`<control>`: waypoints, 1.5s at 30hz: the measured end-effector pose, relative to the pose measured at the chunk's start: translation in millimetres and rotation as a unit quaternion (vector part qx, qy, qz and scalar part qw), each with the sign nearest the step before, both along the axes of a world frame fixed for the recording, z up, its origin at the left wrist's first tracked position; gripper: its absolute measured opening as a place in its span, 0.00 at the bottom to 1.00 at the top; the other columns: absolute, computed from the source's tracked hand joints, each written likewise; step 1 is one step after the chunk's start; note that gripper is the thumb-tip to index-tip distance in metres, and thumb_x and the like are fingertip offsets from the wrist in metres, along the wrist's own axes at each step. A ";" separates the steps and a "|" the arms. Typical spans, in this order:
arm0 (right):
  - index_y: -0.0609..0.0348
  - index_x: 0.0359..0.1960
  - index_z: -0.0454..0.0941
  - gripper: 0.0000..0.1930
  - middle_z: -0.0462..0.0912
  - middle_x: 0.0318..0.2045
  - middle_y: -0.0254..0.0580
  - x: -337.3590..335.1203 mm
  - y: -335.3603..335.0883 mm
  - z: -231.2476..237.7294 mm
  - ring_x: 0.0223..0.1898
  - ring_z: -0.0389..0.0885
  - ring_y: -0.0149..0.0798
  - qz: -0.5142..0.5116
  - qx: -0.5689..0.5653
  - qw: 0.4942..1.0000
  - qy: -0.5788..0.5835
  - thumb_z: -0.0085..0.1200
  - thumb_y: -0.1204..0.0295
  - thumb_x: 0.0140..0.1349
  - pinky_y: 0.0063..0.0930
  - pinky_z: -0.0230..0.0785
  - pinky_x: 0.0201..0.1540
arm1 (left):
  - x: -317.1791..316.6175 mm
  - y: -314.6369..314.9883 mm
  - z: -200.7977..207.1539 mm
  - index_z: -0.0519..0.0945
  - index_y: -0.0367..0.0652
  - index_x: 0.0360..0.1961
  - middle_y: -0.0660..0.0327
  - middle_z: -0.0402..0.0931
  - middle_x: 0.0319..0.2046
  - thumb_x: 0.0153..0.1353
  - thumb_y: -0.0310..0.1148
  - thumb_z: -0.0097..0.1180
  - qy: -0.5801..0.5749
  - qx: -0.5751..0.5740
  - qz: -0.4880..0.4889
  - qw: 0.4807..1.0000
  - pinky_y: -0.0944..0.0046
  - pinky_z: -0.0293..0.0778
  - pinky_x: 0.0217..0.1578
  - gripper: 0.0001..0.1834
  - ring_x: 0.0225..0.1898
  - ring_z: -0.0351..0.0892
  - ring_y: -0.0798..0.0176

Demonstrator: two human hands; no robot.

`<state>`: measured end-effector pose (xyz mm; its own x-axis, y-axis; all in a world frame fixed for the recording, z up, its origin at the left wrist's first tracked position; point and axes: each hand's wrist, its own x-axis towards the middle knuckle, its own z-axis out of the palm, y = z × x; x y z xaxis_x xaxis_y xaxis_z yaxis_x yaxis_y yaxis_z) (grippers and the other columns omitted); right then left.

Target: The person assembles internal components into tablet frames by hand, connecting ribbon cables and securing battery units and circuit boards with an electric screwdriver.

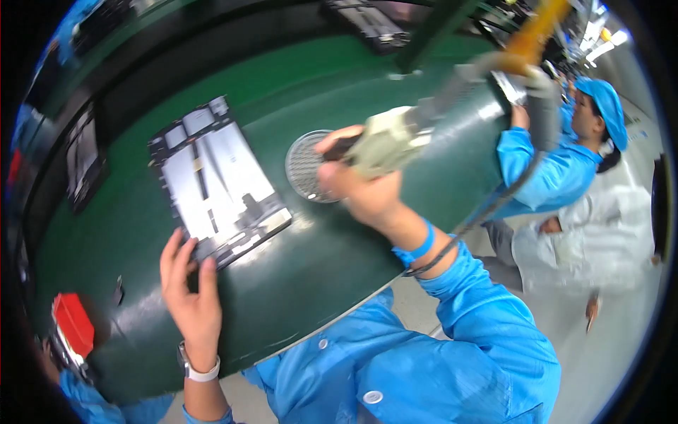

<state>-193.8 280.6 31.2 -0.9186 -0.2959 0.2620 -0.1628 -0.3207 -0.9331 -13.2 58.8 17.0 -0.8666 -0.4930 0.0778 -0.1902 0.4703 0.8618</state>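
Note:
An opened tablet (219, 162), its silver inner plates and dark frame showing, lies at a slant on the green table. My left hand (192, 293) has its near-left corner between thumb and fingers, the fingers along the left edge. In my right hand (367, 194) is a pale green gun-shaped tool (385, 145) with a dark front end and a grey hose; motion blurs it. The fingers wrap round it, right of the tablet and above a round metal grille (304, 166) in the tabletop. That grille is partly hidden behind the hand.
Dark racks along the far side hold more device parts (367, 25). A red object (73, 325) sits at the lower left, close to another person's hand. One person in blue (551, 162) is at the right end of the table; a white-clothed person (586, 240) is behind.

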 end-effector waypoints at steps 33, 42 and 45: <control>0.66 0.43 0.76 0.14 0.79 0.24 0.39 15.9 -53.9 13.6 0.20 0.74 0.27 0.060 0.023 0.998 -0.019 0.55 0.86 0.53 0.21 0.66 0.21 | -56.7 44.6 -13.6 0.82 0.31 0.33 0.55 0.75 0.33 0.48 0.19 0.65 0.168 -0.299 -0.171 0.924 0.54 0.76 0.41 0.09 0.45 0.77 0.50; 0.65 0.38 0.76 0.11 0.77 0.22 0.37 15.6 -58.9 6.8 0.19 0.75 0.27 0.075 0.029 0.997 -0.011 0.57 0.86 0.52 0.21 0.66 0.21 | -53.8 41.0 -13.6 0.83 0.30 0.36 0.54 0.76 0.36 0.47 0.18 0.65 0.158 -0.292 -0.185 0.925 0.53 0.76 0.43 0.13 0.47 0.77 0.49; 0.64 0.38 0.76 0.11 0.77 0.23 0.37 16.2 -59.6 6.0 0.19 0.74 0.26 0.073 0.031 0.997 0.003 0.57 0.86 0.52 0.20 0.67 0.21 | -52.3 38.9 -12.9 0.83 0.29 0.38 0.53 0.77 0.38 0.47 0.18 0.64 0.154 -0.301 -0.195 0.921 0.53 0.76 0.45 0.13 0.49 0.77 0.49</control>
<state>-177.5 221.1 37.2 -0.8633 -0.4417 0.2441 -0.1242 -0.2828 -0.9511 -65.5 97.6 4.1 -0.8595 0.0632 0.5072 0.3035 0.8616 0.4068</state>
